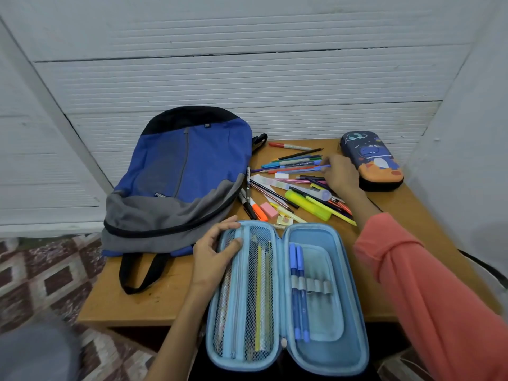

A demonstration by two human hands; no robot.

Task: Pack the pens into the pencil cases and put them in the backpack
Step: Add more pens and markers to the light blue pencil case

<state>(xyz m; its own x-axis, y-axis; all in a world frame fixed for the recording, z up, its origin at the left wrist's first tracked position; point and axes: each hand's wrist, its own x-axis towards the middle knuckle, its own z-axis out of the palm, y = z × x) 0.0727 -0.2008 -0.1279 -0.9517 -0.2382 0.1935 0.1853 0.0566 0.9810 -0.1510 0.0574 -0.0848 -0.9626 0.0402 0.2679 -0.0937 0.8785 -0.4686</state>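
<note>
Head view of pen packing in progress. An open case lies spread flat at the worktop's near edge, overhanging it toward the person, so that both halves face up for loading. Its left half carries a mesh pocket holding several pencils; its right half has elastic loops, where two blue pens are already seated and the other loops stand empty. The left hand rests on the case's far left corner, fingers spread and loosely curled, thumb on the mesh, apparently steadying the case or holding the pocket accessible; it grips nothing else. The right hand reaches to the loose pile of pens in the middle of the worktop toward the far edge, fingertips pinching a blue pen at the pile's right side, presumably the next one for the loops. A second case, closed, sits at the far right corner, just beside that hand. The backpack lies flat at the far left, overhanging the left edge, zipped as far as can be seen, awaiting the cases.
</note>
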